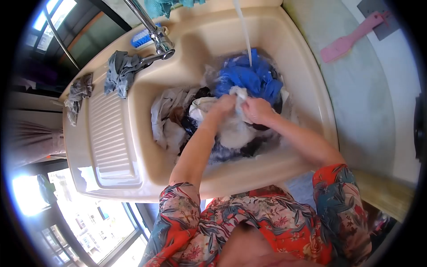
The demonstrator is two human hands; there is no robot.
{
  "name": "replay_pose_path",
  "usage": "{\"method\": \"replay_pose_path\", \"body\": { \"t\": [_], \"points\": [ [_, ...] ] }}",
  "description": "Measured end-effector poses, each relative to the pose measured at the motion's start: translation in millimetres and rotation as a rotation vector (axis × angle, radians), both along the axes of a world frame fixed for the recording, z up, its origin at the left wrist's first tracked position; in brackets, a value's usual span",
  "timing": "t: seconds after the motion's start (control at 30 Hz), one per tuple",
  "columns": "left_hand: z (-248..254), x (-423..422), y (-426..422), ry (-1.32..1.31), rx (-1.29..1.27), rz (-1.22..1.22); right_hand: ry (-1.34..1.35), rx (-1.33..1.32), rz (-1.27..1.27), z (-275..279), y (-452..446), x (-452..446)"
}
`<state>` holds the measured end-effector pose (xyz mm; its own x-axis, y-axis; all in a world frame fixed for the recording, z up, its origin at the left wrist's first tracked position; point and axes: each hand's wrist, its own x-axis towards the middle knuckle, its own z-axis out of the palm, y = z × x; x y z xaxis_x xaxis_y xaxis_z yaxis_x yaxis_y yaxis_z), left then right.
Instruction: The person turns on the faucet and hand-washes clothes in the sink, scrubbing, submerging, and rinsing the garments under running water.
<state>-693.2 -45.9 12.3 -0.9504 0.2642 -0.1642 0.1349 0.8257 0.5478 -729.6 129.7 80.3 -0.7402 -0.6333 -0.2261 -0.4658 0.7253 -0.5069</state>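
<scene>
Both my hands are over the basin, closed on a wet white cloth. My left hand grips it from the left, and my right hand holds it from the right, close by. Just beyond my hands a blue garment lies under a stream of water. White clothes and dark ones lie in the water at the left of the basin. Below my hands, white fabric is blurred in the water.
The beige sink has a ribbed washboard at left. Grey cloths lie near the chrome faucet, beside a blue brush. A pink brush is at upper right.
</scene>
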Motion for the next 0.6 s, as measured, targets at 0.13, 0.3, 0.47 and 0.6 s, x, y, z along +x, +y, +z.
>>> {"method": "replay_pose_path", "body": {
  "t": [0.13, 0.3, 0.47, 0.6],
  "points": [
    [35.0, 12.6, 26.8, 0.007, -0.09, -0.166, -0.144, 0.252, 0.051, -17.0, 42.9, -27.7],
    [89.7, 34.3, 20.7, -0.324, 0.366, 0.188, -0.388, 0.194, 0.379, 22.0, 64.0, -44.8],
    [107.5, 51.0, -31.4, -0.264, 0.982, 0.722, -0.301, 0.045, 0.118, 106.8, 32.2, -124.7],
    [82.9, 42.4, -47.4, -0.175, 1.119, 0.908, 0.157, -0.134, 0.196, -23.1, -24.9, -176.3]
  ]
}}
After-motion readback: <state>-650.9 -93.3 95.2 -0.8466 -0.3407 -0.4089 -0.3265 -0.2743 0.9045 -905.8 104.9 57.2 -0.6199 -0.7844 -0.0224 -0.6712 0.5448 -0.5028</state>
